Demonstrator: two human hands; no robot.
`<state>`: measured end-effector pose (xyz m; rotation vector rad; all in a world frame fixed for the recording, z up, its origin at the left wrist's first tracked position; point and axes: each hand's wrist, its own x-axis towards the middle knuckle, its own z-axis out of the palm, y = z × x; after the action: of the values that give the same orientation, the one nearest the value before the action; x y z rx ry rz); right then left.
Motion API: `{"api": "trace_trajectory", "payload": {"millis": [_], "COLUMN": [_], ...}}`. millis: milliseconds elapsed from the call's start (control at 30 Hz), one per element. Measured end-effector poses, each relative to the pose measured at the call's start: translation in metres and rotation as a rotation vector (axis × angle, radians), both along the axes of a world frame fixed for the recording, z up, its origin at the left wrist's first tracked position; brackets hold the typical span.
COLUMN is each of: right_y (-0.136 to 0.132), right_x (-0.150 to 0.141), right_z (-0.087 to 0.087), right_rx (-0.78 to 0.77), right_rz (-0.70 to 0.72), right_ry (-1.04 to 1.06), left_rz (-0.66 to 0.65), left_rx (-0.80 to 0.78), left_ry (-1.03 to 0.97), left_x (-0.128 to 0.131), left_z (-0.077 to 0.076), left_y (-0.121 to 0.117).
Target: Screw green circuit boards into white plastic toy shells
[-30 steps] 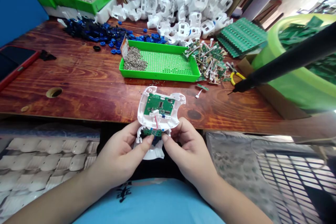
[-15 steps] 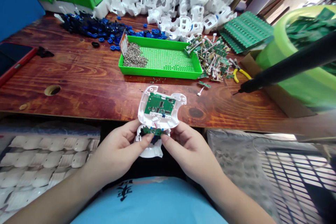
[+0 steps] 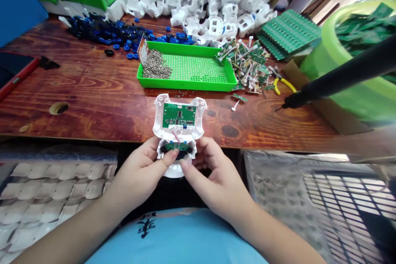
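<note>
Left hand [image 3: 139, 169] and right hand [image 3: 213, 173] are half curled around the same piece, a lower white shell [image 3: 173, 171], pinching it from its two sides. The left thumb presses near the middle of a small green board [image 3: 182, 147] seated in that shell; the right thumb lies on the shell just below it. Most of the fingers pass behind the shell, so their exact hold cannot be made out, and the thumbs cover part of what is inside, including a dark blue part.

Just beyond sits an upper white shell [image 3: 200, 119], its open side facing up, with a larger green board [image 3: 173, 114] inside. A thin red wire [image 3: 175, 135] runs between the two shells. Whether the upper shell touches the wooden table [image 3: 102, 111] or is held clear of its edge cannot be told.

Farther out is a green tray [image 3: 185, 85] with screws [image 3: 156, 65] heaped at its left end. Beside its right end lie a tangle of small boards [image 3: 247, 64] and yellow-handled pliers [image 3: 289, 84], their jaws hard to discern. A black rod [image 3: 340, 70], cut off by the right edge, hides part of a yellow-green tub [image 3: 340, 103]. White shells [image 3: 213, 0] pile up behind, cropped at the top.
</note>
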<state>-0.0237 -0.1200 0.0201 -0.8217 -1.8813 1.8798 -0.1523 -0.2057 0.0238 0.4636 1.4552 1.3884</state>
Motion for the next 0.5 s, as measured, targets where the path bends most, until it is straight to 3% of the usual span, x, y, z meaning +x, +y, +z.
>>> {"api": "trace_trajectory", "payload": {"millis": [267,333,433,467,500], "right_y": [-0.003,0.000,0.009,0.015,0.023], "right_x": [0.000,0.002,0.010,0.014,0.019], "right_z": [-0.005,-0.001,0.013,0.018,0.023], "right_rx": [0.050,0.042,0.063,0.124,0.230], "right_rz": [-0.032,0.017,0.230,0.241,0.140], "right_ry": [0.037,-0.018,-0.113,-0.118,-0.094], "left_rz": [0.004,0.006,-0.014,-0.019,-0.025], "left_rx": [0.019,0.042,0.038,0.018,-0.006], "left_ry": [-0.079,-0.132,-0.259,-0.304,-0.345], "left_x": [0.002,0.000,-0.004,-0.006,-0.007], "left_z": [-0.002,-0.003,-0.001,0.000,0.002], "left_y": [-0.003,-0.003,-0.002,-0.001,0.001]}}
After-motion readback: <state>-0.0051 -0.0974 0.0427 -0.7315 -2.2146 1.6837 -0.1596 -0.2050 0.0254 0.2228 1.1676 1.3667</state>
